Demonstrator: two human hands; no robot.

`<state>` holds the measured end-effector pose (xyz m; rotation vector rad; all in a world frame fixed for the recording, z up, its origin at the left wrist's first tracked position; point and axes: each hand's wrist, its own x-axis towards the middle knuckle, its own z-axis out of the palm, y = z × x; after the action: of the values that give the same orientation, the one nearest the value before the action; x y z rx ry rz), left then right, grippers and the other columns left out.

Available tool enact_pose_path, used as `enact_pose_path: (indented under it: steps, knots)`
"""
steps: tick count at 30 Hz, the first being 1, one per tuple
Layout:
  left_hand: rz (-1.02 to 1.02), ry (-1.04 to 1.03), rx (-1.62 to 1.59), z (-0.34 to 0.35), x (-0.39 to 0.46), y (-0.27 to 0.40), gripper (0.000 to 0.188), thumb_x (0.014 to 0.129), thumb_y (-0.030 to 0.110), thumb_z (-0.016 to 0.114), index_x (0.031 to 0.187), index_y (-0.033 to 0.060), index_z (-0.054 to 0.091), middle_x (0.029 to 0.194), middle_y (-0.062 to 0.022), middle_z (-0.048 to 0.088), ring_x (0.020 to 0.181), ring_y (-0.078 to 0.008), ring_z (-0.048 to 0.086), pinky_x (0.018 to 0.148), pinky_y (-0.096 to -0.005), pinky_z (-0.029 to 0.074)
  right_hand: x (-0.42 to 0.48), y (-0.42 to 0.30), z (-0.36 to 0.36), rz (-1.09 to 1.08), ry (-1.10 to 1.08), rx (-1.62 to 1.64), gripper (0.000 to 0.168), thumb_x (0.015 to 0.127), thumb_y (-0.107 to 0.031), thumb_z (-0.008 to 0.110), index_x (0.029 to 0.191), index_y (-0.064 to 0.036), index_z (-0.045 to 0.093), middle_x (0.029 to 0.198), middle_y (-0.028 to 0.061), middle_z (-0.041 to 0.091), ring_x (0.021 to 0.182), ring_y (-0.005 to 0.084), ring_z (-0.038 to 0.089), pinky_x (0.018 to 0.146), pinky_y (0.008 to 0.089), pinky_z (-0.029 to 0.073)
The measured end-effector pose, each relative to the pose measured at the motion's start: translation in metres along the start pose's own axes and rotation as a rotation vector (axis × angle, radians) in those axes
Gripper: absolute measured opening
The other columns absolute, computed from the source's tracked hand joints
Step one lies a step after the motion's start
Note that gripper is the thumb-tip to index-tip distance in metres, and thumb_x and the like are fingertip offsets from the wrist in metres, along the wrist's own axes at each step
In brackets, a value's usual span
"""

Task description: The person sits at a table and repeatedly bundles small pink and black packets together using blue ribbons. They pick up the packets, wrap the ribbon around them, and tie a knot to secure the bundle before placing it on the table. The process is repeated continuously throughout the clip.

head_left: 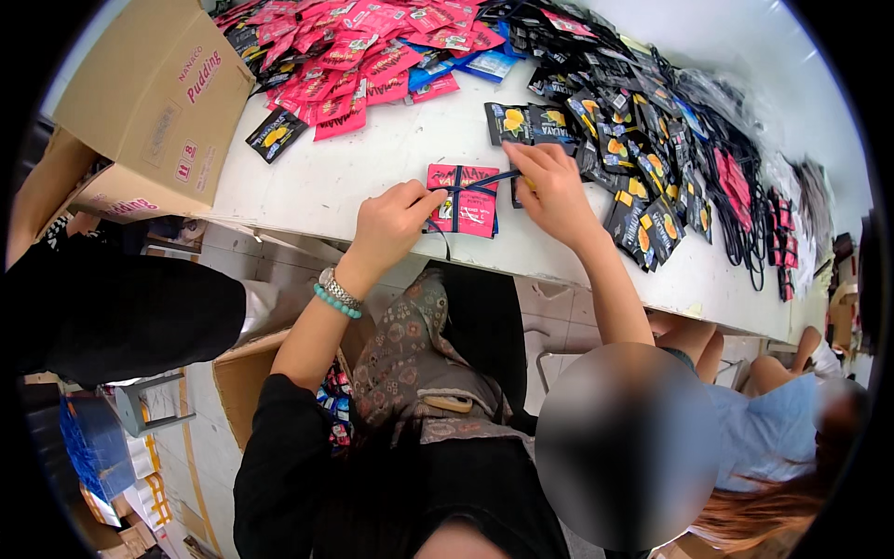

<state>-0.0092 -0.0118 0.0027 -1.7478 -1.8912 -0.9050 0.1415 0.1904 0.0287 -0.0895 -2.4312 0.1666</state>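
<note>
A bundle of flat candy sachets, a pink one on top (477, 209), lies near the front edge of the white table with a dark ribbon (457, 199) crossed around it. My left hand (392, 222) is at the bundle's left side, thumb and forefinger pinched on the ribbon; a loose ribbon end hangs below it. To the right of the bundle, my right hand (552, 187) pinches the other ribbon end, drawn out to the upper right. Black sachets with yellow fruit pictures (513, 124) lie just beyond my right hand.
A heap of pink sachets (377, 49) lies at the back, black sachets (642, 161) at the right. Further right are dark ribbons (751, 244) and tied bundles (783, 241). A cardboard box (157, 105) stands left. Other people sit or stand on both sides; an open carton (244, 391) is below.
</note>
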Motion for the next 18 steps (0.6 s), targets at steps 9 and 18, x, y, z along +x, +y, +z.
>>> enact_pose_path:
  steps: [9, 18]
  knots:
    - [-0.013, -0.010, 0.005, 0.001, 0.003, 0.004, 0.028, 0.068, 0.001, 0.064, 0.093, 0.0109, 0.069, 0.087, -0.0002, 0.065, 0.073, -0.0164, 0.064, 0.056, -0.0277, 0.052, 0.010, -0.012, -0.004, 0.492, -0.520, 0.484, 0.014, 0.081, -0.013, 0.067, 0.091, -0.003, 0.069, 0.076, 0.0096, 0.061, 0.078, 0.0243, 0.059, 0.066, 0.0339, 0.047]
    - [0.149, -0.018, -0.016, 0.006, 0.004, 0.013, 0.029, 0.065, 0.005, 0.063, 0.093, 0.0092, 0.068, 0.081, -0.0004, 0.062, 0.067, -0.0153, 0.061, 0.051, -0.0275, 0.049, 0.008, -0.036, 0.010, 0.146, -0.143, 0.002, 0.010, 0.083, -0.016, 0.064, 0.081, -0.008, 0.058, 0.071, 0.0037, 0.062, 0.068, 0.0243, 0.060, 0.075, 0.0388, 0.038]
